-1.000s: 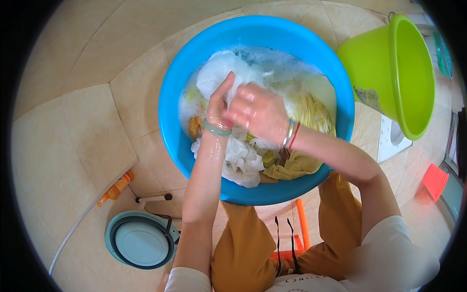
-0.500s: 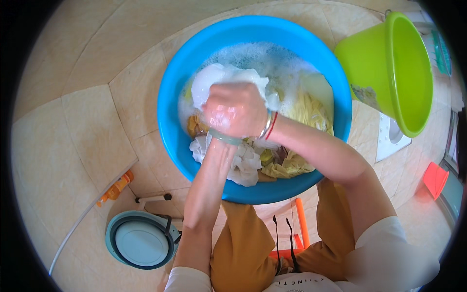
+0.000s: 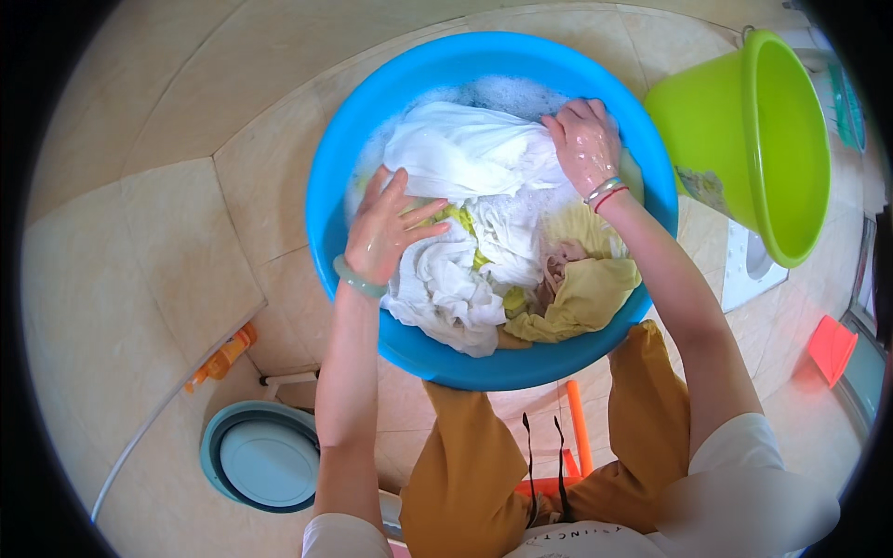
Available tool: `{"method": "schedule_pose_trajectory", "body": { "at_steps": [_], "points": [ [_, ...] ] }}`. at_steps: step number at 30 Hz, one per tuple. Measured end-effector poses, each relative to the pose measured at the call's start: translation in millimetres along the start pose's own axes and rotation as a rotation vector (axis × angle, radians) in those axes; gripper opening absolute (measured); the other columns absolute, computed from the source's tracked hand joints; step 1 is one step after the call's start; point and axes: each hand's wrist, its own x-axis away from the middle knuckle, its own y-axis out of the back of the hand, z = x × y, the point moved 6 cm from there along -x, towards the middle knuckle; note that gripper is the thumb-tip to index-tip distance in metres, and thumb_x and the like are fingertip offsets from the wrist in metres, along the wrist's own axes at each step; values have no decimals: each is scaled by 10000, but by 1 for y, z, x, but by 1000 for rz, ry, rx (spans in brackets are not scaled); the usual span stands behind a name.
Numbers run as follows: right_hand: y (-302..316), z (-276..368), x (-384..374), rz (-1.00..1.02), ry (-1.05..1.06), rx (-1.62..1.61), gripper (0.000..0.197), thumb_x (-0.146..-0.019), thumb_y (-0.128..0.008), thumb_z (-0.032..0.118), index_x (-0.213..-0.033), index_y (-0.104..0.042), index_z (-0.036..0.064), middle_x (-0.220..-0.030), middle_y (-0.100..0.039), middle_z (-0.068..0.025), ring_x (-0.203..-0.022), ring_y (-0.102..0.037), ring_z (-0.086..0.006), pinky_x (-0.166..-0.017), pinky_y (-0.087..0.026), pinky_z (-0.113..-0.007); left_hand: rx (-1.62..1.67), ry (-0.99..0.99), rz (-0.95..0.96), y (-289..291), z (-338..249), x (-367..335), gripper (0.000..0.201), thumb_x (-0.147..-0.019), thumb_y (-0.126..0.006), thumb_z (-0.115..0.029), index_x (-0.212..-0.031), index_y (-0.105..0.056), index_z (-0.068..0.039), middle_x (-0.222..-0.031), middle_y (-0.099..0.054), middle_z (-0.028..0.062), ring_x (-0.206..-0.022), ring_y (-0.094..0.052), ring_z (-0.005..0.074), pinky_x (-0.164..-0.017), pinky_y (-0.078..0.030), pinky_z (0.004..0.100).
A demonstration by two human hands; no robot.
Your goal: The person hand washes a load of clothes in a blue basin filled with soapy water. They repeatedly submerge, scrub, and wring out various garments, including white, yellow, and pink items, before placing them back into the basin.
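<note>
- White cloth (image 3: 465, 149) lay toward twelve o'clock in the blue tub (image 3: 327, 158), foam (image 3: 510, 94) separating it from the rim (image 3: 493, 39).
- Left hand (image 3: 383, 228) was spread open at nine.
- Right hand (image 3: 588, 147) curled at two, grip unclear.

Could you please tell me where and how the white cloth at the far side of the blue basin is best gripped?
Probably by its two ends, from above: the white cloth lies spread sideways across the blue basin, uncovered on top. The right hand is at its right end; the left hand, fingers spread near its left end, could pinch a fold there.
</note>
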Motion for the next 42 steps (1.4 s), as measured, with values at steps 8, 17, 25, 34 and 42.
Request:
{"method": "schedule_pose_trajectory", "body": {
  "at_steps": [8, 17, 25, 34, 42],
  "points": [
    [-18, 80, 20, 17, 383, 33, 771, -800, -661, 418, -1435, -315, 150, -1400, -382, -128, -1248, -381, -354, -1034, -268, -588, -1903, -959, -194, -65, -20, -12, 896, -748, -756, -332, -1484, -254, -239, -1495, -278, 136, -1349, -318, 343, -1085, -214, 571],
    [-146, 43, 25, 658, 326, 338, 499, -905, -494, 265, -1352, -421, 55, -1297, -464, -185, -1229, -419, -348, -1009, -336, -567, -2034, -405, -116, -30, 24, -111, 819, -817, -668, -307, -1493, -213, -219, -1518, -260, 136, -1298, -421, 317, -1092, -261, 507],
    [-69, 63, -18, 311, -78, -344, 519, -742, -706, 267, -1197, -557, 66, -1087, -599, -178, -1046, -569, -331, -921, -449, -426, -1193, -568, -9, -28, 1, -100, 759, -851, -650, -287, -1467, -255, -86, -1420, -409, 173, -1312, -383, 336, -1092, -289, 419],
    [87, 89, -5, 220, -103, -1281, 592, -621, -768, 77, -1165, -536, 42, -1050, -598, -84, -1018, -566, -186, -881, -475, -332, 155, -339, -173, -69, 16, 15, 806, -893, -470, -626, -1470, -238, -114, -1485, -282, 129, -1372, -262, 270, -1088, -262, 501],
    [132, 120, 49, 254, -73, -1507, 701, -642, -830, 151, -1224, -468, 6, -1143, -551, -104, -1103, -529, -209, -955, -426, -340, 513, -383, 362, -92, -5, 30, 429, -987, -415, -300, -1310, -475, -23, -1266, -567, 120, -1138, -573, 263, -973, -471, 408]
  ]
}}
